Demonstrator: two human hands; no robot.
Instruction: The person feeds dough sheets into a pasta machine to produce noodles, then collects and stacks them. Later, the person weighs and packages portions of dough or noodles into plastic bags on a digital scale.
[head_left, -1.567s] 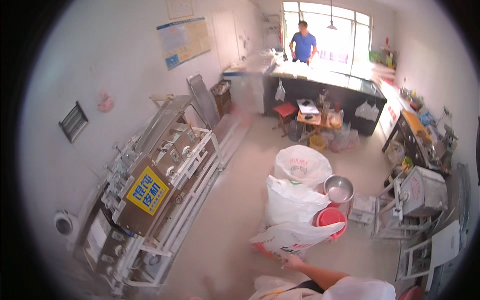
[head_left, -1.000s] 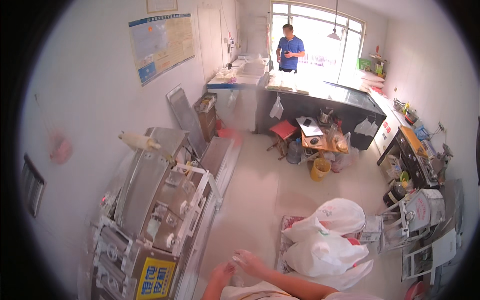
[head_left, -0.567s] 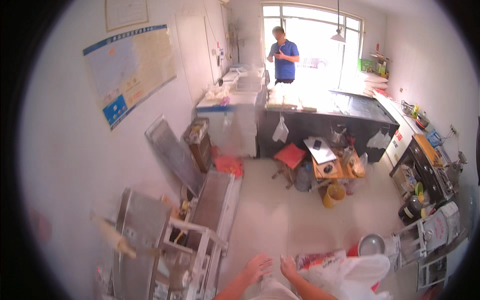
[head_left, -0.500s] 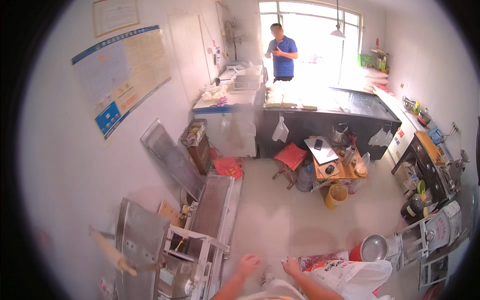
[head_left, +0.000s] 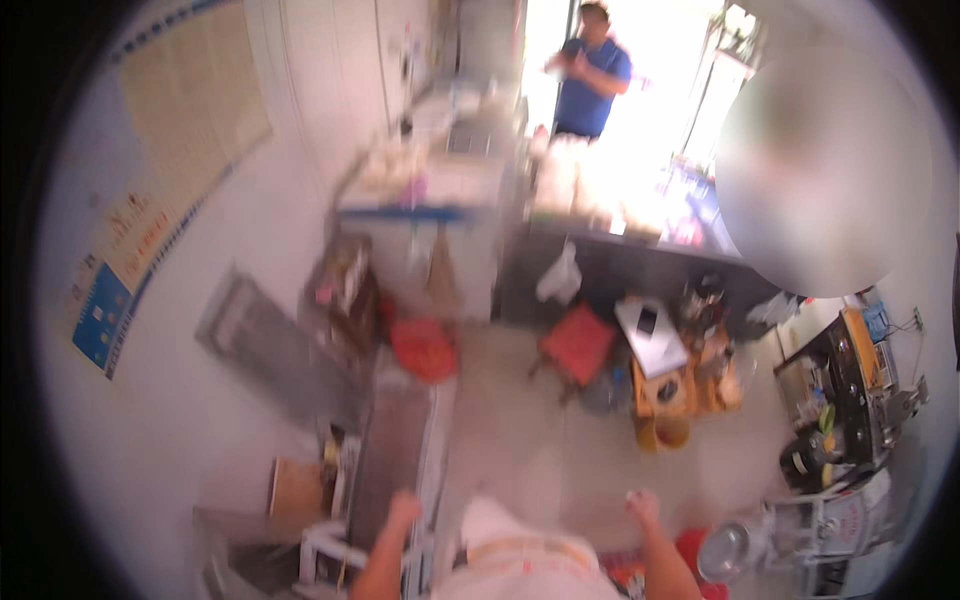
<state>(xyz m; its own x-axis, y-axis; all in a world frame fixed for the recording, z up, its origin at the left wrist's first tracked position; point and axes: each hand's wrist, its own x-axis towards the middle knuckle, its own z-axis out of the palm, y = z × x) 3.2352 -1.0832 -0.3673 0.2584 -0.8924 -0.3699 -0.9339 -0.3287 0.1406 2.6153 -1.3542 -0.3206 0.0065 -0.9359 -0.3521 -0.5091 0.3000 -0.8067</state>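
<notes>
Both my hands are low in the head view, held apart on either side of my light-coloured clothing (head_left: pixel 530 560). On the left, my left hand (head_left: pixel 404 508) is over the long flat bed (head_left: pixel 395 450) of a metal machine. Whether it touches the machine cannot be made out. My right hand (head_left: pixel 643 504) hangs over the tiled floor, nearest to a round metal basin (head_left: pixel 725 552). Motion smears the fingers of both hands, so their closing is unclear. No held object shows in either hand.
Ahead stands a small wooden table (head_left: pixel 650 398) with a white board (head_left: pixel 652 340) and a phone (head_left: pixel 648 318). Beside it are a red-topped stool (head_left: pixel 578 343) and a yellow bucket (head_left: pixel 662 433). A person in blue (head_left: pixel 592 85) stands behind the dark counter (head_left: pixel 620 265). A stove (head_left: pixel 850 360) is at right.
My hands have spread apart, the left one moving left and the right one moving right. The view has shifted forward and tilted. The large white bag beside my right arm has left the view.
</notes>
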